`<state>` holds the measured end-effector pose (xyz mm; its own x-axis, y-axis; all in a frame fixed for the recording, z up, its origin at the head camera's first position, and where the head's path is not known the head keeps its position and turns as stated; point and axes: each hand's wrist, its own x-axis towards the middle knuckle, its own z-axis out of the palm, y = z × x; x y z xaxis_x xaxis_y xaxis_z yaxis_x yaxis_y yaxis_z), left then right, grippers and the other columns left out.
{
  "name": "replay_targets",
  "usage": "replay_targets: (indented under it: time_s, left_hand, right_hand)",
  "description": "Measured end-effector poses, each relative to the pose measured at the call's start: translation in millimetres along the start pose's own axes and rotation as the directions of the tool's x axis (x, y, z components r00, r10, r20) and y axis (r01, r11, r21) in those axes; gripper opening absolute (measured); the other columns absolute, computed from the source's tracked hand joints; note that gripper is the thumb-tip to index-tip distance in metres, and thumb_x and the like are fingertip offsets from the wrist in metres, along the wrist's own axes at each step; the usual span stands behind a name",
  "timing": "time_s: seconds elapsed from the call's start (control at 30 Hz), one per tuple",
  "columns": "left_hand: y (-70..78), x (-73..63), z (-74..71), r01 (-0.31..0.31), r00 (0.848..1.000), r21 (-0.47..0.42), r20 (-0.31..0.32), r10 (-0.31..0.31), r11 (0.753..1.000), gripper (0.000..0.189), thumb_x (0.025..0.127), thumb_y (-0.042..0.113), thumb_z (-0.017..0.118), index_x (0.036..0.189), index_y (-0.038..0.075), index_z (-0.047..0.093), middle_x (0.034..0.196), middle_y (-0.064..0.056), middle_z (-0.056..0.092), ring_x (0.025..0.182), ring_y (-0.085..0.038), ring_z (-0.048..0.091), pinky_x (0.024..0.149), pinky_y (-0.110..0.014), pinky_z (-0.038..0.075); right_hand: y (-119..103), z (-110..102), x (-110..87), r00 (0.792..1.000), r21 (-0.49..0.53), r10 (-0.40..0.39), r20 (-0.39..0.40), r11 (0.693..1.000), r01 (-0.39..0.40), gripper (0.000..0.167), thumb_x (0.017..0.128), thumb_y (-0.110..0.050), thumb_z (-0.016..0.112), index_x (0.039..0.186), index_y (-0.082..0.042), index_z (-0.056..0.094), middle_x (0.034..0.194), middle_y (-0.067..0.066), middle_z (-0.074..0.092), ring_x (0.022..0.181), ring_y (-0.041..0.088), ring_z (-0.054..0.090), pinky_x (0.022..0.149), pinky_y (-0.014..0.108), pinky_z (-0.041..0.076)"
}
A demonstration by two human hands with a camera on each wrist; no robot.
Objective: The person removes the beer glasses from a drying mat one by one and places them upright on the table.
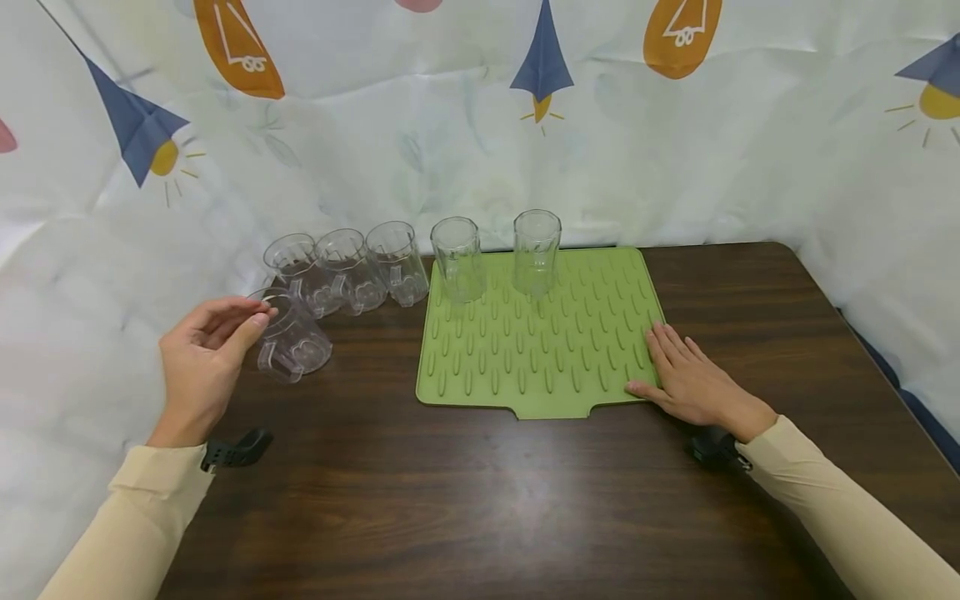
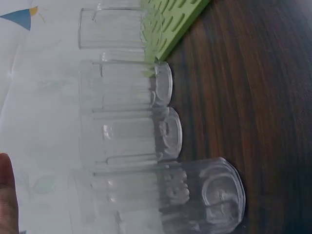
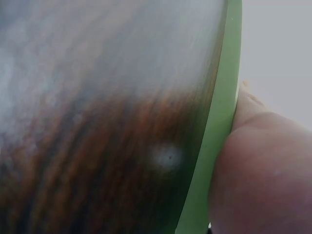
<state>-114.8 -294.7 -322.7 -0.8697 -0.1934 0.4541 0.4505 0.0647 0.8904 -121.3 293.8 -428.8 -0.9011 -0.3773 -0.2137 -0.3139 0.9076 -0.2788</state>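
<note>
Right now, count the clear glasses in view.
6: two glasses on the green mat, three in a row left of it, one nearest the left hand. None seems hidden.

No text, label, brand, number or sign can be read, whether on the clear mugs point(image 1: 303, 340), the green mat point(image 1: 540, 367), the black wrist straps point(image 1: 232, 452) or the picture-printed cloth point(image 1: 360, 142).
</note>
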Motion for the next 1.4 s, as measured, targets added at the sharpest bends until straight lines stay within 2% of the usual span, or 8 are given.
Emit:
replay_targets:
  time_s: [0.17, 0.4, 0.7, 0.9, 1.13, 1.4]
  left_hand:
    - [0.7, 3.6, 14.2, -0.022, 0.997, -0.038, 0.073, 0.025, 0.999, 0.021, 0.089, -0.015, 0.068, 0.110, -0.019, 0.065, 0.100, -0.007, 0.080, 0.093, -0.013, 0.078, 0.087, -0.017, 0.062]
    - [-1.9, 6.8, 35.1, -0.025, 0.988, 0.006, 0.150, 0.023, 1.000, 0.023, 0.090, -0.013, 0.069, 0.113, -0.015, 0.067, 0.102, -0.002, 0.080, 0.094, -0.010, 0.077, 0.088, -0.016, 0.061]
    - [-5.5, 10.8, 60.0, -0.062, 0.957, 0.050, 0.286, 0.045, 0.997, 0.034, 0.094, -0.010, 0.067, 0.127, -0.012, 0.065, 0.115, 0.001, 0.078, 0.104, -0.006, 0.076, 0.093, -0.014, 0.059]
    - [-12.3, 13.3, 82.0, -0.079, 0.947, 0.112, 0.320, 0.039, 0.990, 0.034, 0.095, -0.007, 0.068, 0.128, -0.010, 0.065, 0.115, 0.008, 0.078, 0.105, -0.003, 0.075, 0.093, -0.014, 0.059]
    - [-23.2, 15.5, 110.3, -0.062, 0.938, 0.127, 0.347, 0.014, 0.990, 0.036, 0.094, -0.006, 0.069, 0.130, -0.010, 0.064, 0.114, 0.010, 0.077, 0.107, -0.003, 0.073, 0.093, -0.015, 0.060]
    - [-33.4, 16.3, 140.2, -0.046, 0.919, 0.143, 0.393, -0.014, 0.989, 0.036, 0.096, -0.001, 0.070, 0.132, -0.004, 0.065, 0.115, 0.013, 0.074, 0.108, -0.002, 0.071, 0.096, -0.017, 0.059]
  right_hand:
    - [-1, 0, 0.0, 1.000, -0.010, 0.001, -0.003, 1.000, -0.001, 0.098, 0.104, -0.062, 0.048, 0.162, 0.007, 0.011, 0.172, 0.031, 0.003, 0.160, 0.050, 0.007, 0.128, 0.070, 0.012]
    - [0, 1, 1.0, 1.000, -0.010, 0.006, 0.000, 1.000, -0.006, 0.098, 0.104, -0.063, 0.047, 0.162, 0.007, 0.011, 0.172, 0.030, 0.003, 0.160, 0.049, 0.007, 0.128, 0.070, 0.011]
    - [1, 2, 0.9, 1.000, -0.006, 0.005, -0.005, 1.000, -0.005, 0.098, 0.104, -0.063, 0.046, 0.163, 0.007, 0.011, 0.172, 0.029, 0.003, 0.160, 0.049, 0.006, 0.129, 0.069, 0.010]
    - [2, 2, 0.4, 1.000, -0.008, 0.000, -0.014, 1.000, -0.001, 0.097, 0.104, -0.063, 0.046, 0.163, 0.006, 0.011, 0.172, 0.029, 0.003, 0.161, 0.049, 0.006, 0.129, 0.069, 0.010]
    - [3, 1, 0.0, 1.000, -0.002, 0.004, -0.014, 1.000, -0.004, 0.097, 0.104, -0.062, 0.046, 0.163, 0.006, 0.010, 0.173, 0.029, 0.002, 0.161, 0.048, 0.006, 0.129, 0.069, 0.010]
    - [3, 2, -0.6, 1.000, 0.005, 0.007, -0.020, 1.000, -0.007, 0.096, 0.105, -0.062, 0.046, 0.163, 0.006, 0.010, 0.173, 0.028, 0.002, 0.161, 0.048, 0.005, 0.129, 0.068, 0.009]
